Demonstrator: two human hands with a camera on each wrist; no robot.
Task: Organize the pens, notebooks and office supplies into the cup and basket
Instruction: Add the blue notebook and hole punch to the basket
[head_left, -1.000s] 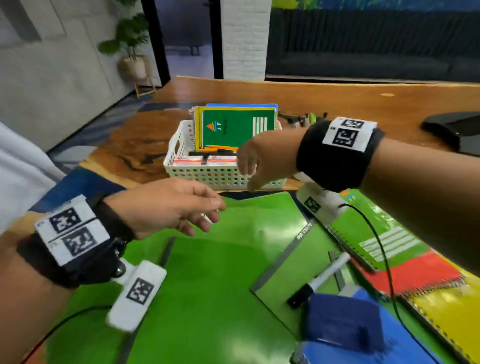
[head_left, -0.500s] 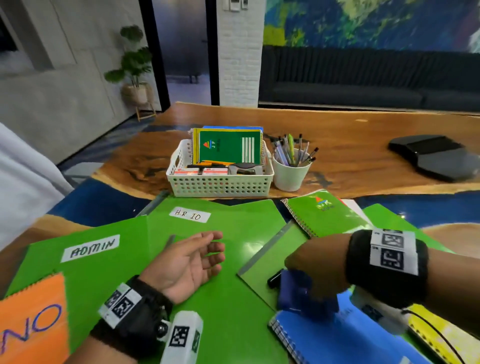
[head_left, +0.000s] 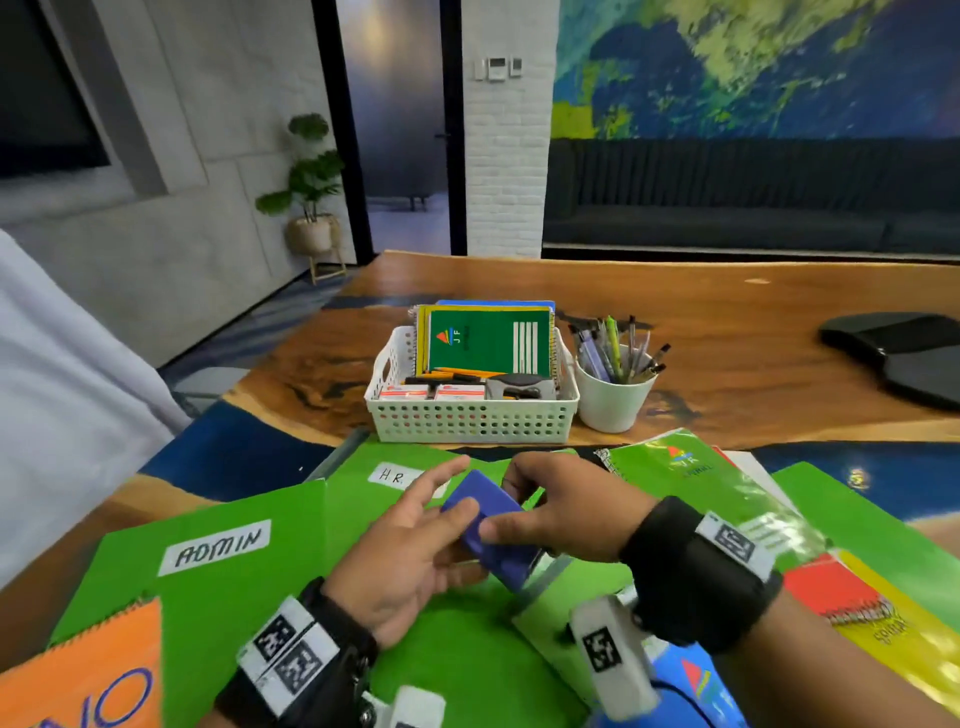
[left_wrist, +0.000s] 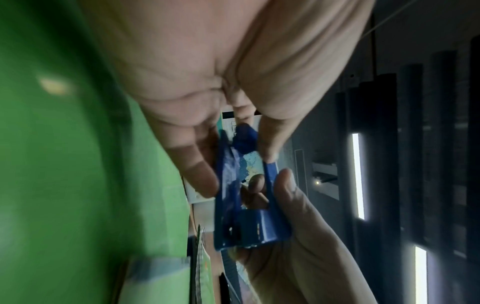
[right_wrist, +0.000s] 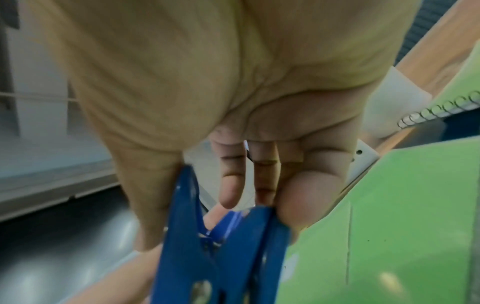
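A blue hole punch (head_left: 491, 525) is held above the green folders between both hands. My left hand (head_left: 421, 540) pinches its left end, thumb on top and fingers underneath. My right hand (head_left: 561, 512) grips its right end from the other side. The wrist views show the punch (left_wrist: 249, 226) (right_wrist: 226, 257) close up between the fingers. Farther back, the white basket (head_left: 470, 421) holds upright notebooks (head_left: 488, 340), small boxes and a stapler. The white cup (head_left: 610, 402) to its right is full of pens (head_left: 618, 348).
Green folders, one labelled ADMIN (head_left: 218, 545), cover the near table. An orange notebook (head_left: 88, 675) lies at the near left. A green spiral notebook (head_left: 685, 478), red and yellow notebooks (head_left: 872, 618) and a blue notebook (head_left: 696, 686) lie right. A black object (head_left: 904, 353) sits far right.
My right hand came back from the basket, picked the blue punch up off the blue notebook and carried it left. My left hand lifted off the folder and took hold of it too.
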